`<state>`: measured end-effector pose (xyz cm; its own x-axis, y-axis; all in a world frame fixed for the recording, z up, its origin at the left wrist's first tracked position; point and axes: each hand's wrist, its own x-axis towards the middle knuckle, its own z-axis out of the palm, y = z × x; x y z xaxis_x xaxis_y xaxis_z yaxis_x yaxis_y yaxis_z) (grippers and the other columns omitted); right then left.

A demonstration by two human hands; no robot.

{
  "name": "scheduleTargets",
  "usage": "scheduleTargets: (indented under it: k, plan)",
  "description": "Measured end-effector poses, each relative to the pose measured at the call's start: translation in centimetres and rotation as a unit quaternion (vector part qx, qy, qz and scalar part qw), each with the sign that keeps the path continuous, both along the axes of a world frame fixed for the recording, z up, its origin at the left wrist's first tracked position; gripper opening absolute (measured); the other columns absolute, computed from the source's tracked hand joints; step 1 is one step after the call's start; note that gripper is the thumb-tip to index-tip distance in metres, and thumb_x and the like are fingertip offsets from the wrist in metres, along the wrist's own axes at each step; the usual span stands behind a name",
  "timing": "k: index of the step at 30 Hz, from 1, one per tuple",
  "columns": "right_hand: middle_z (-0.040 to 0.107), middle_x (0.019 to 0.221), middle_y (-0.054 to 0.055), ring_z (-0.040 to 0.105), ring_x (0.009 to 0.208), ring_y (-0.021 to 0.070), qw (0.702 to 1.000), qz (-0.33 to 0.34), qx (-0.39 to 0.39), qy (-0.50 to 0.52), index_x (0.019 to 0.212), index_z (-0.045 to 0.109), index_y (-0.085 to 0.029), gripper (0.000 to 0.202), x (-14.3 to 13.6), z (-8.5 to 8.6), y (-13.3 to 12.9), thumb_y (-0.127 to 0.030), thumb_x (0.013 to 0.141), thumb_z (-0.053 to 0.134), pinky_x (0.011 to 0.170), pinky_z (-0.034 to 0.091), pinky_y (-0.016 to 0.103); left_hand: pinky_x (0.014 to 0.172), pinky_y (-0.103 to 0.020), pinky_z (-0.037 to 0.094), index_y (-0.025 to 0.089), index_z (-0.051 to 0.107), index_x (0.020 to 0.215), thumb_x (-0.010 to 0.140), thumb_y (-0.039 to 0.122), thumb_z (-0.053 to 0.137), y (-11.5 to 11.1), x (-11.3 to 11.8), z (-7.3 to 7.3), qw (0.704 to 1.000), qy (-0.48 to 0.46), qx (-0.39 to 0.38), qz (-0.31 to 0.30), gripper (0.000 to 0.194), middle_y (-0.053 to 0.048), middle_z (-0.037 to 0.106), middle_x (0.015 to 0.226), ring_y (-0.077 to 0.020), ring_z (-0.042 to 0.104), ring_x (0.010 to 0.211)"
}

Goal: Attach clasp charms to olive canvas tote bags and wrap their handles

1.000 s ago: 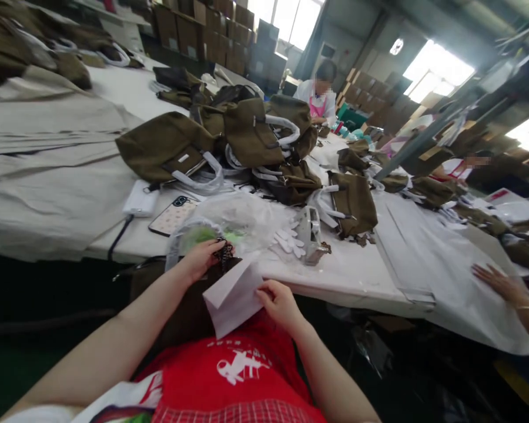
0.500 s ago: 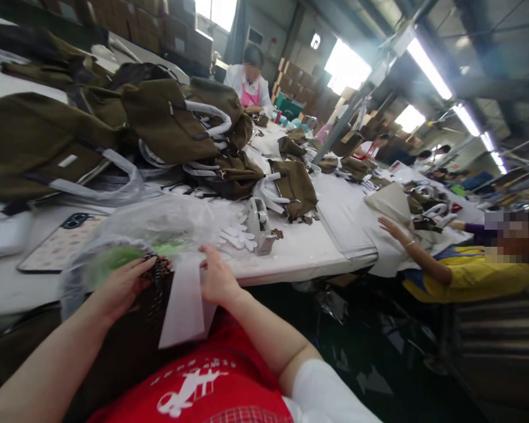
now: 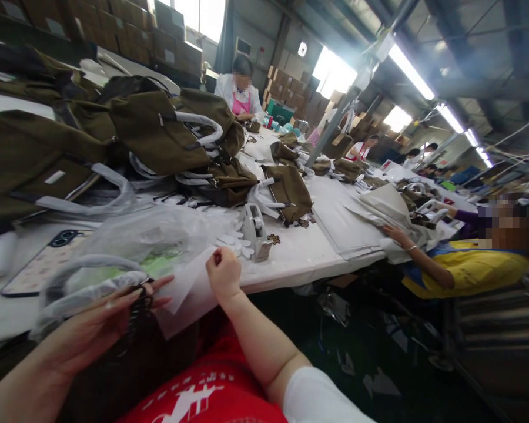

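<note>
My left hand (image 3: 103,320) is at the lower left, fingers stretched forward, with a dark chain (image 3: 141,294) caught between them. The chain hangs against a dark brown bag (image 3: 127,364) on my lap. The bag's handle (image 3: 92,294), wrapped in clear-white plastic, arches above this hand. My right hand (image 3: 224,273) is closed in a fist at the table edge, at the upper corner of a thin white sheet (image 3: 191,285). That sheet slants down toward the bag, its lower part beside my left fingertips. What lies inside the fist is mostly hidden.
A clear plastic bag (image 3: 136,235) with green inside, a phone (image 3: 44,264) and a tape dispenser (image 3: 256,232) lie on the table. Olive handbags (image 3: 158,132) are piled behind. At right, a co-worker in yellow (image 3: 471,267) handles large sheets. A metal post (image 3: 335,132) rises midway.
My right hand has curled from spread fingers into a fist, and the white sheet has swung up and right. My left hand has moved lower left, its fingers straighter. The view has shifted slightly.
</note>
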<state>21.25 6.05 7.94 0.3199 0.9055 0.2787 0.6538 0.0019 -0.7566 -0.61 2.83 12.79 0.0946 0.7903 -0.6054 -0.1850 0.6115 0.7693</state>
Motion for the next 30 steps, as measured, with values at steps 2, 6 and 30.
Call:
scheduleTargets:
  k: [2,6,30]
  plan:
    - [0.06,0.068,-0.001,0.057,0.067,0.0164,0.998,0.055,-0.013,0.019,0.077,0.061,-0.021,0.009,-0.8,-0.2,-0.5,-0.027,0.085,0.061,0.07,0.045,0.027,0.091,-0.033,0.059,0.026,0.078,0.095,0.051,0.035,0.082,-0.1,0.9,-0.8,0.996,-0.083,0.011,-0.016,0.045,-0.004,0.071,0.121,-0.0322,0.06,0.121]
    - [0.062,0.071,-0.001,0.057,0.067,0.0139,0.985,0.17,-0.001,0.016,0.08,0.064,-0.021,0.017,0.1,-0.2,-1.3,-0.035,0.088,0.061,0.068,0.045,0.024,0.102,-0.023,0.046,0.024,0.077,0.099,0.054,0.033,0.084,0.7,1.4,-2.9,0.995,-0.099,0.028,-0.013,0.046,-0.003,0.067,0.128,-0.0244,0.05,0.133]
    - [0.071,0.077,0.007,0.064,0.076,0.0219,0.935,0.035,-0.323,-0.144,0.083,0.073,-0.015,0.031,26.8,3.6,-7.1,-0.044,0.08,0.06,0.07,0.046,0.029,0.084,-0.022,0.056,0.013,0.074,0.103,0.084,0.017,0.065,1.4,1.4,-5.0,0.991,-0.122,0.047,0.009,0.022,-0.01,0.071,0.12,-0.0181,0.065,0.107]
